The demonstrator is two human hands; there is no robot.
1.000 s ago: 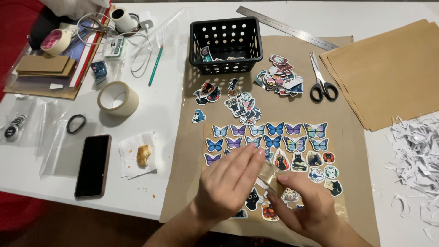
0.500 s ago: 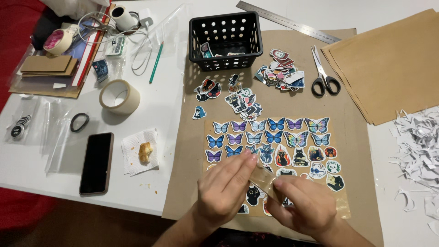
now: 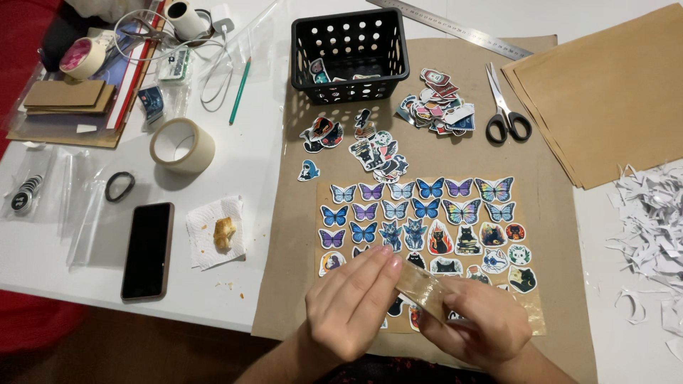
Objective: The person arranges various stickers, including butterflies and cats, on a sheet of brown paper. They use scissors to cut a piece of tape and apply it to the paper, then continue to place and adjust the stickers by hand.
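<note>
My left hand (image 3: pixel 352 302) and my right hand (image 3: pixel 478 325) meet near the front edge of a brown paper sheet (image 3: pixel 555 213). Between their fingers they pinch a strip of clear yellowish tape (image 3: pixel 420 287). Under and beyond the hands lies a grid of stickers (image 3: pixel 427 220): blue and purple butterflies in the far rows, cats in the nearer rows. The hands hide the nearest stickers.
A black perforated basket (image 3: pixel 350 53), loose sticker piles (image 3: pixel 440 108), scissors (image 3: pixel 504 107) and a metal ruler (image 3: pixel 455 28) lie at the back. A tape roll (image 3: pixel 182 146), phone (image 3: pixel 148 250), napkin with a crumb (image 3: pixel 217 232), brown paper stack (image 3: pixel 612 78) and white paper scraps (image 3: pixel 651 227) surround the sheet.
Both hands shifted slightly toward me and lower in view. The strip of tape between them now shows more clearly.
</note>
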